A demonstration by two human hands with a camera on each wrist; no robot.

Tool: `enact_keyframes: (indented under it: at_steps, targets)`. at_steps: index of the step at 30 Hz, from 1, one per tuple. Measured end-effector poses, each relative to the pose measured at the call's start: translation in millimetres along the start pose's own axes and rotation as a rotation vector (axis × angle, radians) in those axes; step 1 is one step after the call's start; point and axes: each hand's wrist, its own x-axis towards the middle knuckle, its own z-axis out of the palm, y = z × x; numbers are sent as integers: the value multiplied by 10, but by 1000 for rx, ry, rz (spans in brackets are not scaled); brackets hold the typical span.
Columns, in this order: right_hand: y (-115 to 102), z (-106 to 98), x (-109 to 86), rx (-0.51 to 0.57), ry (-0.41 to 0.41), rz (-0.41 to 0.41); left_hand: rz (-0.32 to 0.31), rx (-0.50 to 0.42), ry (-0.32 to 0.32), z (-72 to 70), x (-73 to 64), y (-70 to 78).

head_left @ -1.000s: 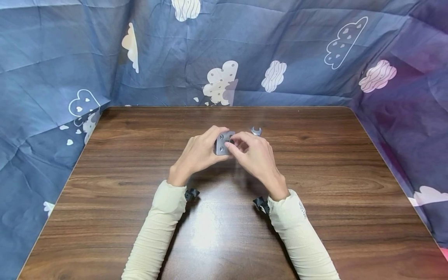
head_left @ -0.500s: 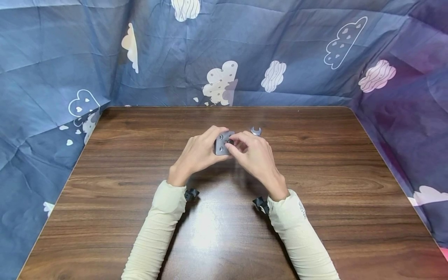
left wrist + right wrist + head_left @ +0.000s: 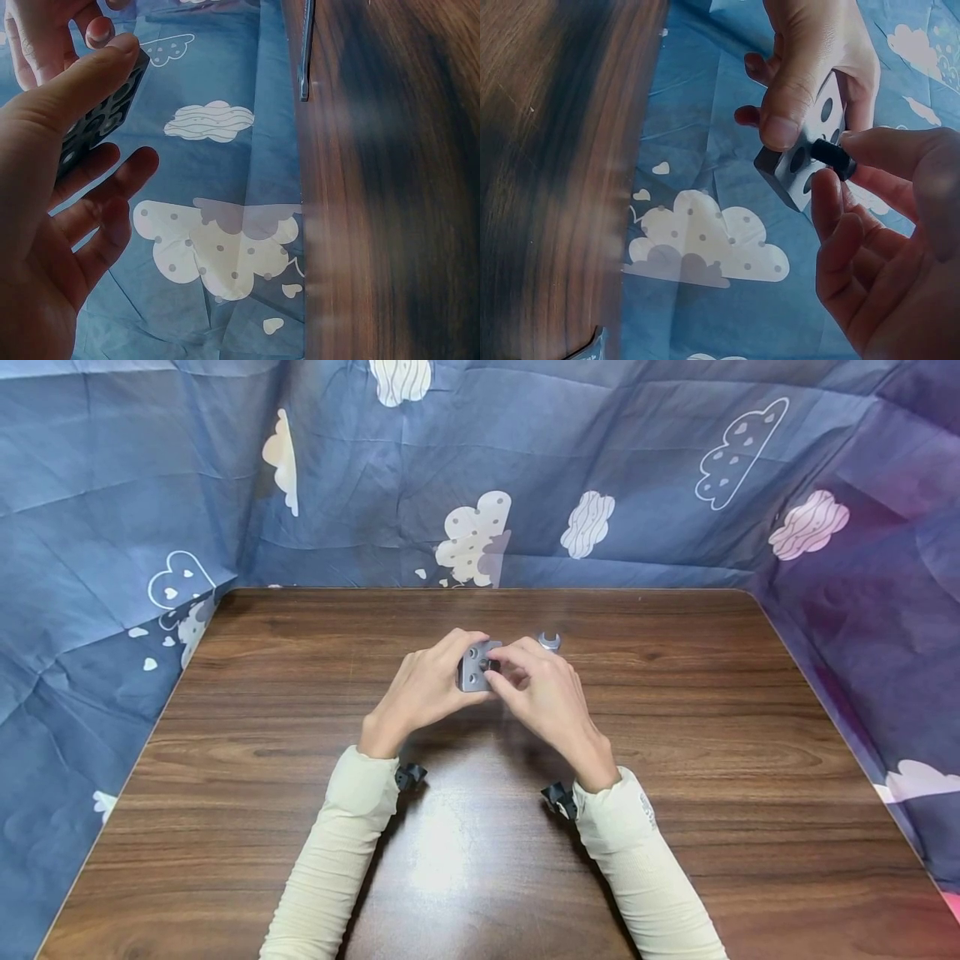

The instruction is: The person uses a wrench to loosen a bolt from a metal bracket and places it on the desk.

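My left hand [image 3: 429,687] grips a grey metal block [image 3: 471,673] with several round holes, holding it above the table by opposite edges. In the left wrist view the thumb lies along the edge of the block [image 3: 112,109]. My right hand [image 3: 549,692] pinches a small black bolt [image 3: 831,156] between thumb and fingertips, in front of the block's holed face. The bolt's narrower end points at the face near the middle; whether it sits inside a hole I cannot tell. Fingers cover part of the bolt in the head view.
An open-end wrench [image 3: 550,642] lies on the wooden table [image 3: 300,793] just beyond my right hand, its handle hidden behind the hand. Blue cloth [image 3: 330,468] with white clouds hangs behind and at both sides of the table.
My right fingertips have shifted slightly right on the bolt, and more of the black bolt shows now. The left hand and the block stay almost still.
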Motion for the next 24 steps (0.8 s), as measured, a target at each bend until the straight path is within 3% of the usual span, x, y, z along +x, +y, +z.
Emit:
enact_keyframes:
  at_steps: [9,18,24]
  targets:
    - [13,5,-1,15,1,15,-7,13,-20,-6,-3,-10]
    - [3,3,11,-24,16,99,3,-3,-13,11,5,10]
    - [-5,-1,10,-22,10,76,4,1,-8,22,0,7]
